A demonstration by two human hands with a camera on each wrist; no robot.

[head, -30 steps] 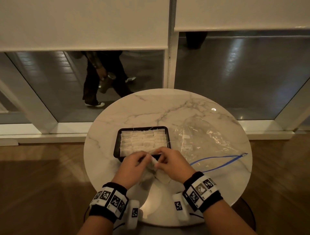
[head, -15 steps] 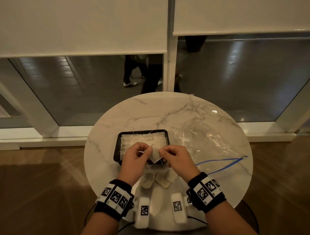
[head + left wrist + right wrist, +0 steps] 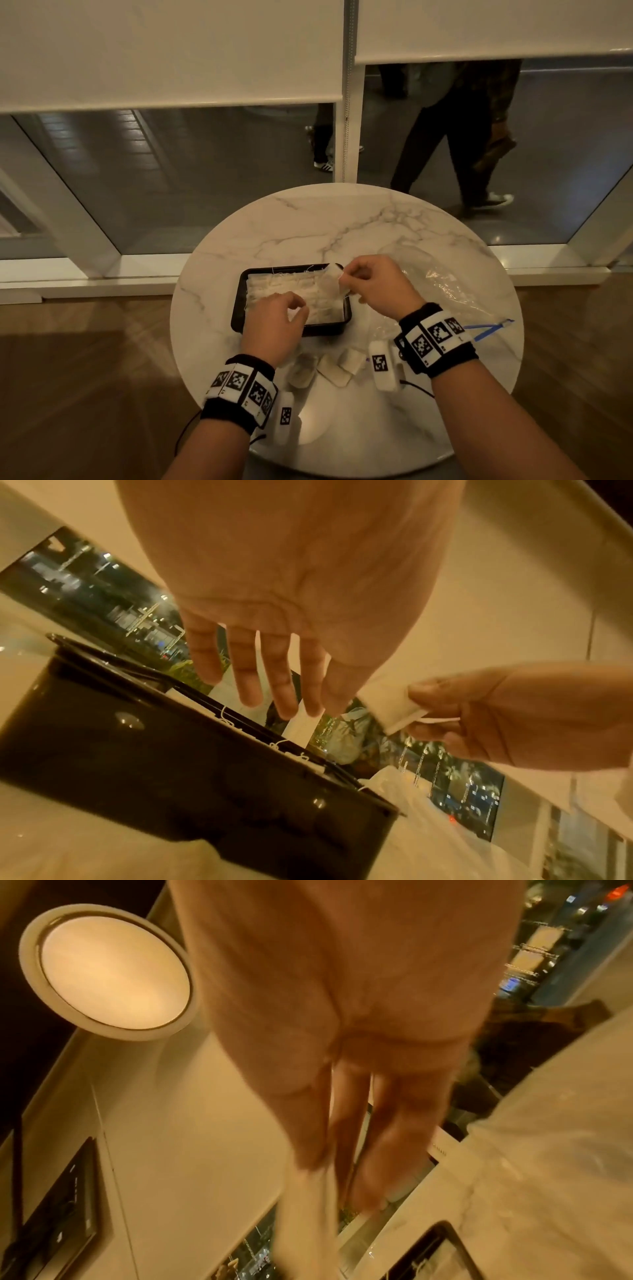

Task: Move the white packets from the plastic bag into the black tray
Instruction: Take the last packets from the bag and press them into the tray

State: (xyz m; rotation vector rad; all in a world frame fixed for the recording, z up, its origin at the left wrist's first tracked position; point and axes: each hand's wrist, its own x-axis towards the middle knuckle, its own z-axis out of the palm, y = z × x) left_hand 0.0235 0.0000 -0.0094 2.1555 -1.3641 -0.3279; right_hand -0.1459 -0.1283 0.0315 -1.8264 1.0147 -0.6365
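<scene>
The black tray sits mid-table, filled with white packets. My right hand pinches one white packet above the tray's far right corner; the left wrist view shows that packet between its thumb and fingers. My left hand hovers over the tray's near edge with fingers hanging loosely and holding nothing. Three loose packets lie on the table in front of the tray. The clear plastic bag with a blue zip lies flat to the right.
The round marble table stands against a glass window wall, with wooden floor on both sides. People walk past behind the glass. The right wrist view is blurred and shows a tray corner.
Both hands have moved from the loose packets at the table's front up over the tray. The right hand carried a packet to the far right corner; the left hand let go.
</scene>
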